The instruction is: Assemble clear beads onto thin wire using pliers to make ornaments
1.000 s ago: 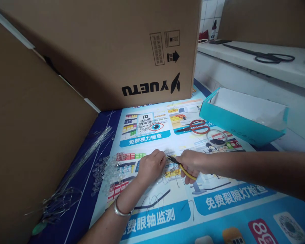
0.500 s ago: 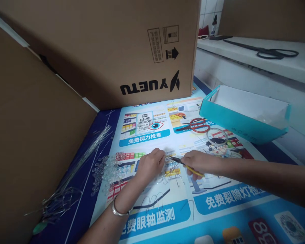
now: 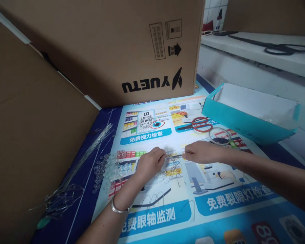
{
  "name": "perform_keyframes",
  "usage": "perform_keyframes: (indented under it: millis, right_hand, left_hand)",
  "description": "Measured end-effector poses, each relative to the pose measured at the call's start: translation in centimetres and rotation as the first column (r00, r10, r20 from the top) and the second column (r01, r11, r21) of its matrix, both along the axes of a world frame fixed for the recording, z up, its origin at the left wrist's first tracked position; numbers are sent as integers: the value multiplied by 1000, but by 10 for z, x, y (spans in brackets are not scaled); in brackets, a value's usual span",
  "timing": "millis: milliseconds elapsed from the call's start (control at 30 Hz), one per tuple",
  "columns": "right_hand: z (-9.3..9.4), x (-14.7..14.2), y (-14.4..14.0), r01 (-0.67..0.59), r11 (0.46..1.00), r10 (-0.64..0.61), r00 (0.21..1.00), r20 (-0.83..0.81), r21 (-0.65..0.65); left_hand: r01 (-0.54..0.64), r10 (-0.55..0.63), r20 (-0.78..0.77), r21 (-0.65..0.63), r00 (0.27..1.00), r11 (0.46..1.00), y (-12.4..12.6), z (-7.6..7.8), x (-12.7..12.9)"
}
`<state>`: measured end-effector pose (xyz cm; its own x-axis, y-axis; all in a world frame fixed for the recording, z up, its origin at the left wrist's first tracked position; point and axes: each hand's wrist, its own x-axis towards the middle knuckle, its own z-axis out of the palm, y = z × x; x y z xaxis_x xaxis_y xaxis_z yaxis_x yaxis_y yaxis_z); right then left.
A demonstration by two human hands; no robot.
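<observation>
My left hand, with a bangle on the wrist, is closed in a pinch on a thin wire piece, mostly hidden by the fingers. My right hand is closed around pliers; their dark, narrow jaws point left and reach the wire at my left fingertips. The pliers' handles are hidden in the palm. Below the hands lie several bent wire hooks on the printed sheet. Left of my left hand spreads a heap of clear, glassy beads.
A bundle of straight wires lies at the left, beside a tall cardboard box. Red-handled scissors, a ring-shaped coil and a teal box are beyond my right hand. Large black scissors rest on a ledge.
My right hand has turned and lifted slightly, so the pliers lie flatter and their yellow handles no longer show. My left hand keeps its pinch. The view has shifted a little.
</observation>
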<state>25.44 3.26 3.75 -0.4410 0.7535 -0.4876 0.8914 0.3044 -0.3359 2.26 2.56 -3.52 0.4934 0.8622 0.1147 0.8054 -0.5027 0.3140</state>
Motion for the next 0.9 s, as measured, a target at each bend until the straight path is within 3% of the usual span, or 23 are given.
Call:
perform_keyframes:
  millis: [367, 900]
  right_hand:
    - [-4, -6, 2, -102, 992, 102, 995, -1, 70]
    - [-8, -3, -1, -126, 986, 132, 989, -59, 106]
  left_hand:
    - [37, -38, -43, -20, 998, 999, -1, 8, 0]
    - [81, -82, -175, -16, 981, 997, -1, 22, 1]
